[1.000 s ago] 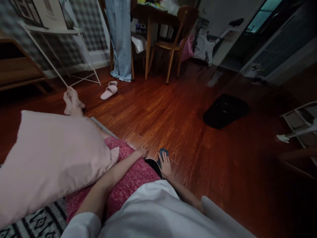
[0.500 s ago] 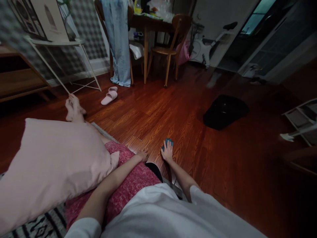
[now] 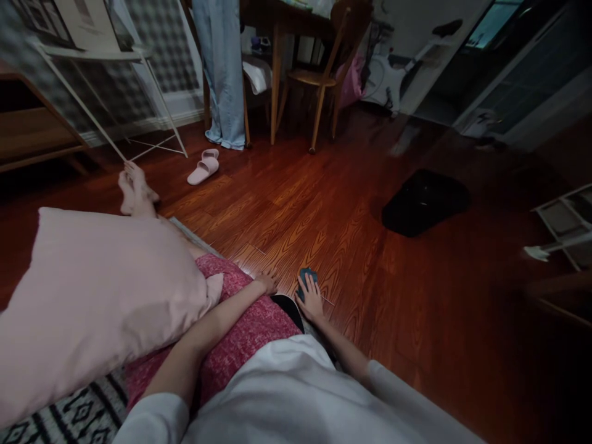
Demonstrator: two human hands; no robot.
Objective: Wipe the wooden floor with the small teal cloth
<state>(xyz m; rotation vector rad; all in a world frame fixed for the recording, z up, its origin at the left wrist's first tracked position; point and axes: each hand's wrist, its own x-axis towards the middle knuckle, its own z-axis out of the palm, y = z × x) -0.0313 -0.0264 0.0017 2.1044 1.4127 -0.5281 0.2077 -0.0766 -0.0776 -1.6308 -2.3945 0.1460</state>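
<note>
Right hand (image 3: pixel 311 302): laid flat over cloth, fingers slightly spread.
Teal cloth (image 3: pixel 303 272): on wood-grain floor (image 3: pixel 342 240), partly covered by fingers.
Left hand (image 3: pixel 267 282): fingers spread, beside red garment (image 3: pixel 254 327); floor contact unclear.

A loose white or very pale grey top (image 3: pixel 287 394) covers the trunk, plain and softly creased across the front. Its left sleeve (image 3: pixel 150 416) is wide, ending above the elbow; the right sleeve (image 3: pixel 393 385) matches in colour. Below comes a mottled pinkish-red garment (image 3: pixel 252 327), shorts or skirt unclear. The left hand (image 3: pixel 267 282), right hand (image 3: pixel 311 302), forearms (image 3: pixel 217 320) and feet (image 3: pixel 135 188) are bare.
</note>
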